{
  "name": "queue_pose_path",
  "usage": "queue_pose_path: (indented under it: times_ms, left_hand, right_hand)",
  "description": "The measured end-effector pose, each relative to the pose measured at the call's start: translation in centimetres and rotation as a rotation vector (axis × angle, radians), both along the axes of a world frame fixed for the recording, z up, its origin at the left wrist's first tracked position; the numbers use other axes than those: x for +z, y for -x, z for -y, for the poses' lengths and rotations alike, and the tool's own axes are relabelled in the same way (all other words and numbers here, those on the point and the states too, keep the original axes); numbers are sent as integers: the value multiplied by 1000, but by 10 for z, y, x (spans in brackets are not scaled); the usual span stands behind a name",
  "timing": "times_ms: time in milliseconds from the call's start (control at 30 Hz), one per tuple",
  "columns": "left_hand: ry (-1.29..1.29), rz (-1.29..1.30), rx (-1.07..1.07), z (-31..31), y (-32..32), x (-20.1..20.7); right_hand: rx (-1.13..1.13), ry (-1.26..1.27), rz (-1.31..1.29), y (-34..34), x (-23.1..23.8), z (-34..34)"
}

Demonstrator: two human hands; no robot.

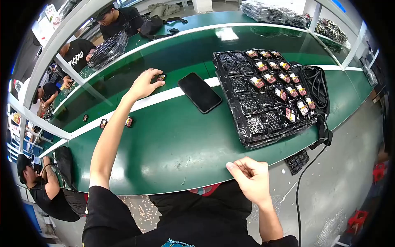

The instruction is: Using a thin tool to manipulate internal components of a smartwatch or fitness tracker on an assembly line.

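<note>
With left hand (pixel 145 84) half-open, straddles small dark piece (pixel 161 77), grip unclear; with right hand (pixel 253 179) loosely curled, contents hidden.

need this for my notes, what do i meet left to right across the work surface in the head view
black bag-like item, three small dark pieces, left hand, black phone, black tray, coiled black cable
</note>
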State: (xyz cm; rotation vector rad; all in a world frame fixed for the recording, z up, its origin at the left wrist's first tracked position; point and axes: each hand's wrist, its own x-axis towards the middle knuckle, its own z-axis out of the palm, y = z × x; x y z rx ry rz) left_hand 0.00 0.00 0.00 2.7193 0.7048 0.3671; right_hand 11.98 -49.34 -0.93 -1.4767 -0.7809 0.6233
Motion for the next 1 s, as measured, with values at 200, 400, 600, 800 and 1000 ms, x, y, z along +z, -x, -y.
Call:
queue_pose_path:
  times_ms: [200, 400, 600, 800, 1000]
  left_hand:
    - [-27, 99, -71, 9, 5, 6]
    - [-14, 145, -191, 75, 51, 21]
    - [-16, 54, -218, 178, 96, 24]
    - [-9, 112, -207, 199, 109, 10]
    - [237, 254, -514, 191, 109, -12]
  right_hand:
    - [38, 50, -4, 19, -4, -27]
    - [47, 39, -8, 18, -12, -39]
    - [90, 49, -71, 20, -9, -60]
    - [198, 94, -62, 24, 3, -88]
    - [207, 107, -79, 28, 1, -100]
